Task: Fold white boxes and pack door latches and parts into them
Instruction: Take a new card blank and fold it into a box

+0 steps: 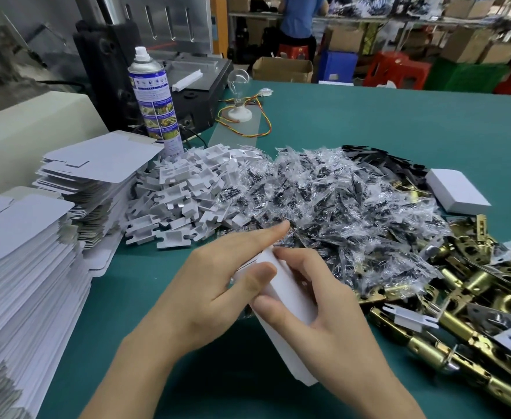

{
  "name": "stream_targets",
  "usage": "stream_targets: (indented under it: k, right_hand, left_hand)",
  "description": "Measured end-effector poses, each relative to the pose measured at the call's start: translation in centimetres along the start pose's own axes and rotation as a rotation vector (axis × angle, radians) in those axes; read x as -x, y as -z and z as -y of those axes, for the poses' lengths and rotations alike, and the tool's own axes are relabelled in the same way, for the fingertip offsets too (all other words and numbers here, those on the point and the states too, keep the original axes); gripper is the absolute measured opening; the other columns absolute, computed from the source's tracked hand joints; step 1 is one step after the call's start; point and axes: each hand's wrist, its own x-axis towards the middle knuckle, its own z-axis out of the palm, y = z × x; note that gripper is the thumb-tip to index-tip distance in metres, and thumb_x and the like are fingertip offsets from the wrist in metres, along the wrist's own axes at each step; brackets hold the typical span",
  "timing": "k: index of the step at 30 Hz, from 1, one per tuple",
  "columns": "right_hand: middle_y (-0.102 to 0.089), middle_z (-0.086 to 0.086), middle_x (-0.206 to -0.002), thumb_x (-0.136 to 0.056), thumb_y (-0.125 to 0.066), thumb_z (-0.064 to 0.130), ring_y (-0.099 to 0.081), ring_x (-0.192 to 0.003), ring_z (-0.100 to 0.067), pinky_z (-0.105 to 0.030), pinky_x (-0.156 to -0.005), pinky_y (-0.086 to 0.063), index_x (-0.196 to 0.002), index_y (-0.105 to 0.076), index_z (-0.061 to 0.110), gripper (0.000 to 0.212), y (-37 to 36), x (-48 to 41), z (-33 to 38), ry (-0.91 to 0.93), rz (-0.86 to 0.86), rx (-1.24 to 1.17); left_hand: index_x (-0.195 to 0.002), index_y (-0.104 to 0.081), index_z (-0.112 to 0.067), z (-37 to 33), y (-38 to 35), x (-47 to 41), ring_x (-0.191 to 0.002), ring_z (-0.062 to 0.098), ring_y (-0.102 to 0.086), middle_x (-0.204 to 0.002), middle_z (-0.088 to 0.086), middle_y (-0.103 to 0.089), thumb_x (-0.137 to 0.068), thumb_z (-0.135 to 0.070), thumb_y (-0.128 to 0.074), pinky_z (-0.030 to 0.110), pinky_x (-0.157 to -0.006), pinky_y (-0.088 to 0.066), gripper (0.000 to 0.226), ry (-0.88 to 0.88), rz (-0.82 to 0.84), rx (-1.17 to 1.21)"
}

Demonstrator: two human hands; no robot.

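Left edge of the desk [369,116]: stacked flat blanks [21,267], tall and uneven, their near end cut off. A nudge could slide them.

Centre, toward the near edge: the white box [287,303], between both hands. The left hand [214,285] had its grip pinching the box's left side, thumb pressed on top and forefinger straight. Its other fingers were hidden beneath. The right hand [335,319] had its grip curled round the right side, fingertips at the far flap.

Likely faults: a flap tucked askew would crease, and a slack hold could let the box spring open. Its contents, if any, could not be seen.

Beyond lay bagged parts [323,201]. At the right edge, brass latches [475,313] were partly buried.
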Motion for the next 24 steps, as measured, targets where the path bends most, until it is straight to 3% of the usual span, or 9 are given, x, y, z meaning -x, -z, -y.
stream_targets:
  k: [2,4,8,10,12,15,17,20,24]
  right_hand:
    - [-0.07,0.019,-0.122,-0.08,-0.072,0.055,-0.065,-0.118,-0.007,-0.023,-0.094,-0.052,-0.13,-0.058,0.038,0.055,1.0,-0.6,-0.2,-0.099,0.153,-0.178]
    - [-0.075,0.014,-0.117,-0.086,-0.07,0.043,-0.069,-0.115,-0.014,-0.018,-0.083,-0.056,-0.124,-0.069,0.034,0.039,2.3,-1.2,0.2,-0.226,0.232,-0.464]
    - [-0.071,-0.023,-0.121,-0.092,-0.056,0.028,-0.072,-0.103,-0.035,-0.034,-0.077,-0.06,-0.129,-0.069,0.017,0.041,4.0,-0.9,-0.3,-0.099,0.119,-0.811]
    - [-0.071,-0.019,-0.122,-0.09,-0.062,0.014,-0.071,-0.111,-0.036,-0.034,-0.081,-0.059,-0.132,-0.063,0.012,0.043,3.4,-0.9,-0.8,-0.037,0.02,-0.74]
    - [-0.07,-0.003,-0.128,-0.088,-0.073,0.017,-0.066,-0.121,-0.025,-0.029,-0.09,-0.055,-0.136,-0.056,0.019,0.051,2.1,-0.9,-0.9,0.074,-0.078,-0.461]
    - [-0.067,0.015,-0.13,-0.088,-0.075,0.036,-0.063,-0.124,-0.01,-0.017,-0.096,-0.048,-0.131,-0.06,0.034,0.046,0.3,-1.0,-0.9,0.222,-0.23,-0.196]
    - [-0.07,0.018,-0.126,-0.092,-0.072,0.033,-0.064,-0.121,-0.006,-0.014,-0.097,-0.047,-0.126,-0.065,0.039,0.035,0.0,-1.0,-1.1,0.282,-0.235,-0.202]
    - [-0.072,0.014,-0.125,-0.093,-0.071,0.036,-0.067,-0.117,-0.005,-0.018,-0.092,-0.05,-0.125,-0.066,0.038,0.033,0.6,-1.0,-1.1,0.163,-0.104,-0.38]
    - [-0.072,0.01,-0.126,-0.092,-0.071,0.032,-0.066,-0.12,-0.006,-0.021,-0.096,-0.05,-0.132,-0.061,0.023,0.042,1.3,-1.1,-1.4,0.007,0.041,-0.385]
  left_hand:
    - [-0.143,-0.062,-0.039,-0.3,-0.1,0.0,-0.131,0.01,-0.061,-0.135,-0.015,-0.069,-0.105,-0.063,-0.039,0.031,-0.11,-0.045,0.051,0.115,-0.029,0.165]
    - [-0.126,-0.073,-0.038,-0.7,0.1,-0.3,-0.119,0.015,-0.069,-0.123,-0.008,-0.076,-0.102,-0.063,-0.038,0.042,-0.106,-0.048,0.05,0.271,-0.128,0.421]
    - [-0.11,-0.08,-0.019,-1.1,0.1,-1.1,-0.101,0.032,-0.074,-0.112,0.015,-0.078,-0.099,-0.065,-0.044,0.045,-0.082,-0.06,0.06,0.609,-0.399,0.83]
    - [-0.113,-0.076,-0.011,-1.3,-0.4,-1.4,-0.083,0.033,-0.072,-0.106,0.025,-0.074,-0.096,-0.061,-0.049,0.038,-0.06,-0.06,0.059,0.729,-0.477,0.93]
    - [-0.118,-0.074,-0.012,-1.6,-1.3,-1.5,-0.086,0.036,-0.075,-0.107,0.022,-0.076,-0.102,-0.057,-0.046,0.038,-0.059,-0.061,0.056,0.767,-0.471,0.915]
    - [-0.113,-0.077,-0.012,-1.8,-1.9,-1.1,-0.086,0.032,-0.078,-0.101,0.019,-0.079,-0.089,-0.065,-0.052,0.034,-0.064,-0.062,0.063,0.74,-0.343,0.862]
    - [-0.104,-0.08,-0.017,-1.9,-2.1,-1.0,-0.085,0.024,-0.077,-0.095,0.009,-0.081,-0.087,-0.065,-0.054,0.028,-0.072,-0.061,0.057,0.671,-0.264,0.752]
    - [-0.092,-0.079,-0.027,-2.1,-1.6,-1.0,-0.089,0.003,-0.068,-0.093,-0.008,-0.076,-0.105,-0.043,-0.052,0.015,-0.08,-0.049,0.034,0.429,-0.363,0.425]
    - [-0.126,-0.068,-0.029,-2.2,-0.5,-0.1,-0.121,0.02,-0.061,-0.125,0.0,-0.066,-0.107,-0.06,-0.036,0.03,-0.101,-0.047,0.048,0.085,-0.162,0.342]
